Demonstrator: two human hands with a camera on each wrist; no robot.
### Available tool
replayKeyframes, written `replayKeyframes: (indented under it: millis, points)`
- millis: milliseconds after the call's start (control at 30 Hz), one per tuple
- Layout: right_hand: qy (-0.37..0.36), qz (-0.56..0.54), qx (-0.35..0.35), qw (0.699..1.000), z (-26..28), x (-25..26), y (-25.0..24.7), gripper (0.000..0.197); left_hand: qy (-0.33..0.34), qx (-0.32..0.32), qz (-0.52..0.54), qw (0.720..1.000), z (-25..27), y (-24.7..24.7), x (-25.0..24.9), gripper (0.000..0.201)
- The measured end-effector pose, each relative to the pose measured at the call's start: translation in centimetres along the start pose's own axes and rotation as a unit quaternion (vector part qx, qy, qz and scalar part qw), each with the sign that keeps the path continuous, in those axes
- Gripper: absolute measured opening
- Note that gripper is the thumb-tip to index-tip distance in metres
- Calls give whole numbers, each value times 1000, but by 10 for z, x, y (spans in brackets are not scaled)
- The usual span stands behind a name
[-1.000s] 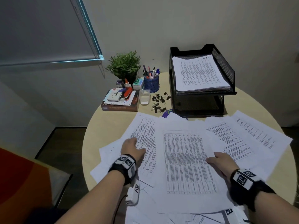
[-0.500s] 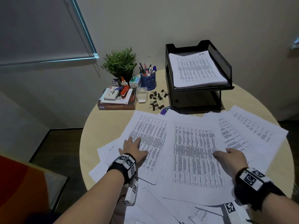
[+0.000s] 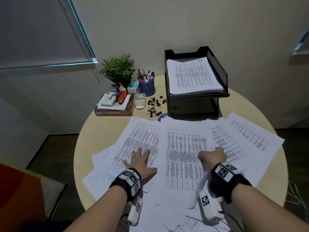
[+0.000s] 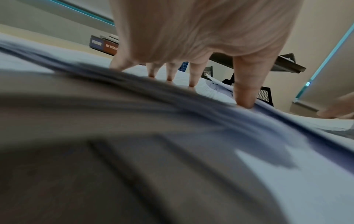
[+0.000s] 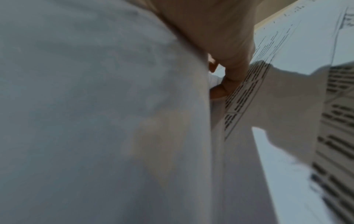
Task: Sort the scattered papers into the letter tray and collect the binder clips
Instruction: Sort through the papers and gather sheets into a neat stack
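Note:
Printed papers lie scattered over the round table (image 3: 103, 131). My left hand (image 3: 140, 159) presses flat, fingers spread, on the left sheet (image 3: 142, 138); the left wrist view shows its fingertips (image 4: 192, 84) on the paper. My right hand (image 3: 213, 154) pinches the right edge of the centre sheet (image 3: 184, 156), whose edge curls up beside my wrist. In the right wrist view, its curled fingers (image 5: 228, 78) hold paper. The black mesh letter tray (image 3: 217, 67) stands at the back with a paper stack (image 3: 192, 76) in its top tier. Several black binder clips (image 3: 155, 106) lie loose left of the tray.
A small clear box (image 3: 139, 101) sits beside the clips. Behind it are a blue pen cup (image 3: 147, 85), a potted plant (image 3: 118, 69) and a book stack with a stapler (image 3: 113, 104). More sheets (image 3: 242, 136) reach the table's right edge.
My right hand has gone from lying on the centre sheet to pinching its right edge and lifting it. My left hand has spread flat on the left sheet.

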State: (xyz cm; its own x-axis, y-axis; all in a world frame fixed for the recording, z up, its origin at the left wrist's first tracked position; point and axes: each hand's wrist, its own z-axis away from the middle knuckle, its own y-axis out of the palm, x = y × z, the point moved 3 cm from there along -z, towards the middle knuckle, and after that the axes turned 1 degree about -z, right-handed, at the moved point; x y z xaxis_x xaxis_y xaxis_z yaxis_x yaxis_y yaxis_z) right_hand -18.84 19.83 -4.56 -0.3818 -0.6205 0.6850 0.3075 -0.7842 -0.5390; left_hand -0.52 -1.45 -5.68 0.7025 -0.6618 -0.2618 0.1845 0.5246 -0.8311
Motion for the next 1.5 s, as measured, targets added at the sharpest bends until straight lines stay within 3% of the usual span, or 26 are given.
replayKeyframes:
  millis: [67,100,200,233,300,367,400,500,767,900,1067,1167,1367,1500]
  points:
    - [10,-7,6,1000,-6,1,-3,66,7,4,-5,1000,3,2,-4,88]
    - [13,-10,16,1000,-11,1,-5,65,9,6,1,1000,4,2,-5,86]
    - [4,22,41,999,-19,1,-12,35,-1,11,58,998,6,-1,-3,79]
    - [-7,40,42,998,-22,-1,-14,36,-5,11,76,997,7,-2,-3,74]
    - [-42,45,49,997,-25,-3,-17,68,-11,11,98,995,8,-2,-5,64]
    - [-66,30,70,995,-29,-4,-18,88,-14,18,125,992,6,-2,-11,69]
    - [-65,28,87,994,-30,-4,-18,86,-15,23,142,990,4,-1,-14,71]
    - [-72,23,137,988,-40,-1,-23,47,-9,26,155,988,-3,3,-23,64]
    - [-114,35,196,973,-41,20,-37,41,-1,7,138,990,-5,13,-36,46]
    - [-121,-24,226,966,-46,25,-27,12,-10,5,161,987,-4,11,-38,40]
    - [-88,-71,224,968,-58,13,-22,15,-17,-14,109,994,-4,9,-45,41]
    - [-79,-76,204,973,-63,3,-28,28,-31,-9,72,997,-7,7,-45,44]
    - [-93,-56,143,984,-76,-8,-68,15,-41,-15,54,998,-16,0,-42,53]
    - [-90,-100,151,979,-85,-10,-96,26,-22,-30,66,997,-20,-6,-48,54]
